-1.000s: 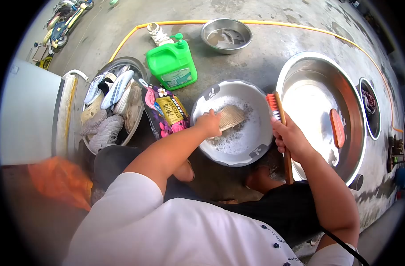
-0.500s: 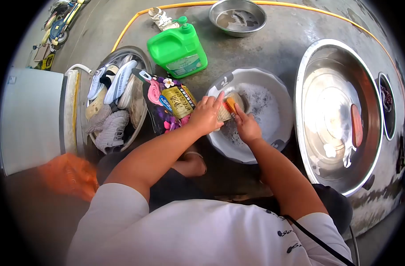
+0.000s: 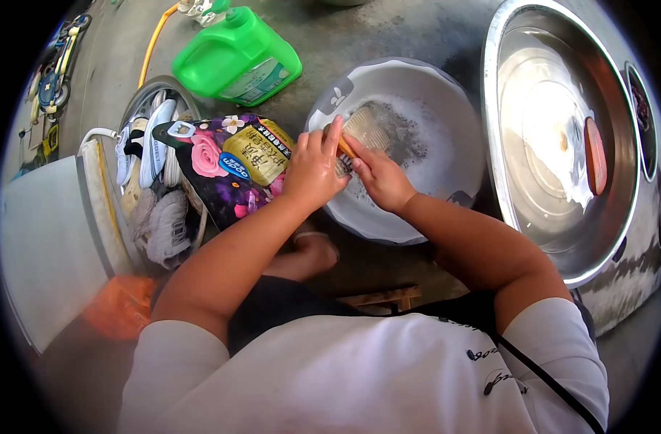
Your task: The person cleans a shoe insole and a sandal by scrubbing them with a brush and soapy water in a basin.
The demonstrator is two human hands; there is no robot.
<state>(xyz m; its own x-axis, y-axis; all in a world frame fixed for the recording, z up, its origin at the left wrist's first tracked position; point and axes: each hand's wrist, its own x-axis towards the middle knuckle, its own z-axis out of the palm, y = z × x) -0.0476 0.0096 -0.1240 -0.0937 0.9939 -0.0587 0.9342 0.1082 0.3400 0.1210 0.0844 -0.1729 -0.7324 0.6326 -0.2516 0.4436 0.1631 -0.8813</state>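
Over the grey plastic basin (image 3: 439,210), my left hand (image 3: 312,170) is closed on a shoe (image 3: 370,129), whose ribbed beige sole faces up. My left fingers hide much of it. My right hand (image 3: 381,177) grips a brush (image 3: 347,147) with an orange-brown handle, pressed close to my left fingers and the shoe. The brush's bristles are mostly hidden. Suds and dark specks float in the basin's water. Beside my left wrist stands a floral detergent bag (image 3: 211,155).
At the left, several shoes (image 3: 164,224) fill a metal tub (image 3: 135,108). A green jug (image 3: 225,61) stands ahead. To the right is a large steel basin (image 3: 515,181) with a reddish oblong object (image 3: 596,155) inside. A wooden stool (image 3: 381,298) shows below.
The view has shifted, so the basin and jug appear higher and the steel basin nearer. My right hand has brought the brush down toward my left fingers and the near part of the shoe.
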